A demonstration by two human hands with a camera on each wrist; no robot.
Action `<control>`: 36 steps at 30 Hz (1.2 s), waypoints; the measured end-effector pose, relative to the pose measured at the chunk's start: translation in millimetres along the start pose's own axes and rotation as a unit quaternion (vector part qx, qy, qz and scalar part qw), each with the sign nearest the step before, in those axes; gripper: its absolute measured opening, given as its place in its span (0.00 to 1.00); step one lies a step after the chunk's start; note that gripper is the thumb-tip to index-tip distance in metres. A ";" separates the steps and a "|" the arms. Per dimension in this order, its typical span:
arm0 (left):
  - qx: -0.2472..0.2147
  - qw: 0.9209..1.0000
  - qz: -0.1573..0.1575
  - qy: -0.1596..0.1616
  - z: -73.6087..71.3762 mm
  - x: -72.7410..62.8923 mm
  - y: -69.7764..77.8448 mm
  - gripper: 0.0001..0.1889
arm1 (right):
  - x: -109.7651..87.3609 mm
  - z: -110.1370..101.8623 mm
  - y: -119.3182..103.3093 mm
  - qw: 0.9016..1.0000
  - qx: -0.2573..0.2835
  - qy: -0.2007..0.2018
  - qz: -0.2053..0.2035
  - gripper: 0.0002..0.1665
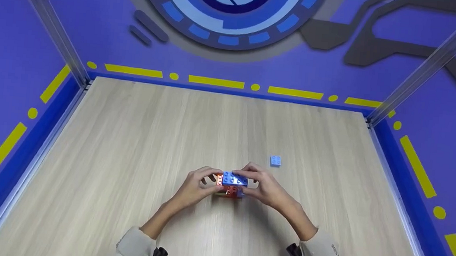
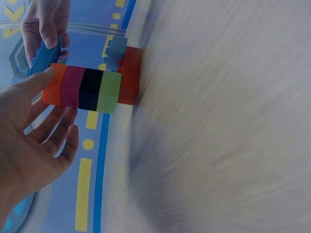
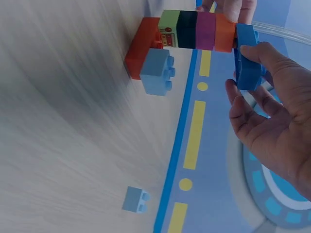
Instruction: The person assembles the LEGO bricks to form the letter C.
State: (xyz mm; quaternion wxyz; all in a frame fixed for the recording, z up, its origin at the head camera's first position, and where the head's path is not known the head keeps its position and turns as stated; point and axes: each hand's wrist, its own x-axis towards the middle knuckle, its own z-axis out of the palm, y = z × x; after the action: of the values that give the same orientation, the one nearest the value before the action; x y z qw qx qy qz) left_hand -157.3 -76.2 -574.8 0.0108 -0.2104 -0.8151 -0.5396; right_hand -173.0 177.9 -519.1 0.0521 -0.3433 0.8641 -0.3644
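Observation:
A tower of toy building bricks stands on the table: a long red brick at the bottom, then light green, black, magenta and orange ones. Beside the green brick, a light blue brick also sits on the red one. My left hand pinches the orange brick between thumb and fingers. In my right hand is a longer blue brick, held by thumb and fingers with one end over the tower's top. Whether its studs are fully joined I cannot tell.
A loose light blue brick lies on the wooden table, beyond the right hand and to its right. Blue panels with yellow marks rise at the back and both sides, with metal posts in the corners.

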 end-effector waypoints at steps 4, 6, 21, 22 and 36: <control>0.001 1.000 0.009 0.001 0.4 0.1 -0.8 0.19 | -0.3 0.0 -1.2 1.000 -0.013 -0.006 0.002 0.26; 0.003 1.000 0.017 0.004 0.4 0.2 -1.0 0.18 | -0.3 0.5 -1.4 1.000 -0.018 -0.007 -0.001 0.26; 0.027 1.000 0.012 0.002 -0.6 -0.5 -0.4 0.19 | -1.6 2.7 -5.4 0.997 -0.070 0.004 0.007 0.26; 0.027 1.000 0.011 0.003 -0.5 -0.5 -0.4 0.19 | -1.6 2.9 -5.7 0.997 -0.072 0.005 0.009 0.26; 0.045 0.999 -0.002 0.007 1.4 -1.4 0.1 0.19 | -3.4 4.5 -8.8 0.996 -0.089 0.012 0.019 0.27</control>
State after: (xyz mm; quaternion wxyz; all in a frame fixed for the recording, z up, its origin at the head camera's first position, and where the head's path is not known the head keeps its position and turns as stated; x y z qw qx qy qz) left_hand -155.7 -75.3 -575.6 0.0249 -0.2045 -0.8388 -0.5039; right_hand -163.9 173.0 -517.0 0.0178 -0.3255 0.9000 -0.2894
